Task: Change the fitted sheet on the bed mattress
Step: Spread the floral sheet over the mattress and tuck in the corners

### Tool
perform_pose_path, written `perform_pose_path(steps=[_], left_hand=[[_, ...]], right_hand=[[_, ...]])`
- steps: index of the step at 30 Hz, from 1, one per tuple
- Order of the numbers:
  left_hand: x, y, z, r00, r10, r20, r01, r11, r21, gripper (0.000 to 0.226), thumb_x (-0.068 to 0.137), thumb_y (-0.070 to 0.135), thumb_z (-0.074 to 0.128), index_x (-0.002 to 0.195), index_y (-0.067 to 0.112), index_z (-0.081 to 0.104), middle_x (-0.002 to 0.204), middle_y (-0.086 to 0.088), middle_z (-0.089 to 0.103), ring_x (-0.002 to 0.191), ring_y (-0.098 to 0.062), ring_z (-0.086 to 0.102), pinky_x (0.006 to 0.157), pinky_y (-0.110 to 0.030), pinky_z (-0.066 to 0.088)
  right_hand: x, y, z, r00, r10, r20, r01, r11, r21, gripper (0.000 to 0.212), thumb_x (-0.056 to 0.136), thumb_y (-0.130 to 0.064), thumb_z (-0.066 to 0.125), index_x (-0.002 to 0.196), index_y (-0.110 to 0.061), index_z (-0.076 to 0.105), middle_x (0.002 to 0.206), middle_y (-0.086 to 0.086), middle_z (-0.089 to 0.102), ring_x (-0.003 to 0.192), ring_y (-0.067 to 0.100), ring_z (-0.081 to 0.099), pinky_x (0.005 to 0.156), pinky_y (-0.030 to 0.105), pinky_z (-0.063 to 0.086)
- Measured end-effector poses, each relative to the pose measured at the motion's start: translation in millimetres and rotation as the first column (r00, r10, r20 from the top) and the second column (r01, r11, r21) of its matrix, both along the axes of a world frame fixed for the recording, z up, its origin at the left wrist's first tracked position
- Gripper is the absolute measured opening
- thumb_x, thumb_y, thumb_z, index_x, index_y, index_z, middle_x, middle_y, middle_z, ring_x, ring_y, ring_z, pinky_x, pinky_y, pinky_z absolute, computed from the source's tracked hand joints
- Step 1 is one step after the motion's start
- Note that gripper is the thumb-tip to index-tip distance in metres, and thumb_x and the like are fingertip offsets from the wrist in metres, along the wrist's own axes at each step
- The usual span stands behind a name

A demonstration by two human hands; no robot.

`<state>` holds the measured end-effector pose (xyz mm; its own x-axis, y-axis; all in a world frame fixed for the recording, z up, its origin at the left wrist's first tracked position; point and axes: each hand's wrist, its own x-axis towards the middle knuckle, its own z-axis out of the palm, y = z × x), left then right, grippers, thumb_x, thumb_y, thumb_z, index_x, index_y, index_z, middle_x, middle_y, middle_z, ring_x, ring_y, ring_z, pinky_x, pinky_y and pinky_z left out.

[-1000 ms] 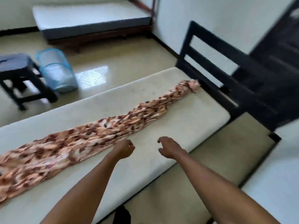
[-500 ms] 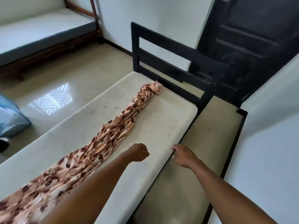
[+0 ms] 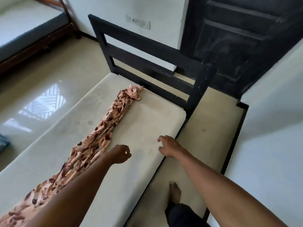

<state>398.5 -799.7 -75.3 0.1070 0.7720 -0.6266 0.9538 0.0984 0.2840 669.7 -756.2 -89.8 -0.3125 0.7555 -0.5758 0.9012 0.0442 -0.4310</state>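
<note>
A bare cream mattress [image 3: 144, 128] lies on a black bed frame. A peach fitted sheet with a brown leaf print [image 3: 105, 131] lies bunched in a long strip down the mattress's middle, one end near the black headboard [image 3: 147, 48]. My left hand [image 3: 120, 154] hovers over the mattress just right of the sheet, fingers curled, holding nothing. My right hand [image 3: 169, 145] is over the mattress's right edge, fingers loosely bent and spread, also holding nothing.
A narrow strip of floor [image 3: 205, 128] runs between the bed and the white wall on the right; my bare foot [image 3: 175, 192] stands there. A dark door [image 3: 242, 38] is behind the headboard. Another bed [image 3: 29, 30] stands at the far left across the shiny floor.
The view has swung and moved toward the headboard end. Both hands have travelled along the mattress toward that end; the right hand's fingers have spread over the edge. The sheet has not moved.
</note>
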Motion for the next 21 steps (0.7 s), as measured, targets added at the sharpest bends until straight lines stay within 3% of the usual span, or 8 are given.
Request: perform_pose_path(steps=[2, 8, 12, 16, 21], left_hand=[[9.4, 13.2, -0.5, 0.998, 0.07, 0.001, -0.07, 0.998, -0.003, 0.028, 0.102, 0.036, 0.057, 0.119, 0.017, 0.068, 0.082, 0.01, 0.06, 0.096, -0.02, 0.065, 0.074, -0.023, 0.042], [4.5, 30.9, 4.5, 0.968, 0.247, -0.038, -0.247, 0.969, 0.003, 0.03, 0.101, 0.039, 0.056, 0.121, 0.02, 0.067, 0.113, -0.002, 0.072, 0.105, -0.022, 0.066, 0.085, -0.029, 0.05], [-21.0, 45.5, -6.8, 0.927, 0.373, -0.03, -0.374, 0.927, -0.018, 0.03, 0.101, 0.037, 0.057, 0.121, 0.018, 0.067, 0.108, -0.002, 0.069, 0.107, -0.022, 0.065, 0.08, -0.024, 0.044], [-49.0, 71.9, -25.2, 0.874, 0.479, -0.078, -0.485, 0.866, -0.118, 0.036, 0.102, 0.042, 0.053, 0.121, 0.014, 0.067, 0.122, -0.008, 0.068, 0.111, -0.027, 0.064, 0.091, -0.034, 0.053], [-61.3, 117.3, -47.4, 0.825, 0.559, -0.08, -0.564, 0.809, -0.164, 0.035, 0.103, 0.043, 0.05, 0.122, 0.018, 0.067, 0.121, -0.006, 0.069, 0.11, -0.026, 0.065, 0.088, -0.033, 0.052]], right_hand=[[3.9, 44.9, 3.2, 0.998, 0.067, 0.005, -0.067, 0.998, 0.006, 0.047, 0.097, -0.028, 0.057, 0.141, -0.016, 0.05, 0.142, 0.011, 0.052, 0.127, 0.029, 0.053, 0.101, 0.034, 0.046], [-24.4, 141.6, 16.0, 0.981, 0.193, 0.017, -0.194, 0.981, 0.009, 0.045, 0.095, -0.031, 0.06, 0.136, -0.016, 0.055, 0.138, 0.011, 0.06, 0.126, 0.03, 0.056, 0.102, 0.036, 0.048], [-59.3, 179.5, 9.2, 0.95, 0.31, 0.044, -0.31, 0.951, -0.02, 0.043, 0.097, -0.032, 0.061, 0.136, -0.016, 0.057, 0.139, 0.01, 0.058, 0.127, 0.028, 0.056, 0.1, 0.033, 0.047], [-79.3, 203.1, 2.9, 0.915, 0.395, 0.084, -0.392, 0.919, -0.047, 0.041, 0.095, -0.038, 0.062, 0.132, -0.02, 0.058, 0.137, 0.008, 0.058, 0.123, 0.026, 0.057, 0.101, 0.034, 0.048], [-105.6, 252.6, -18.5, 0.865, 0.483, 0.136, -0.471, 0.875, -0.113, 0.04, 0.097, -0.038, 0.059, 0.132, -0.021, 0.058, 0.138, 0.007, 0.055, 0.126, 0.026, 0.054, 0.103, 0.036, 0.047]])
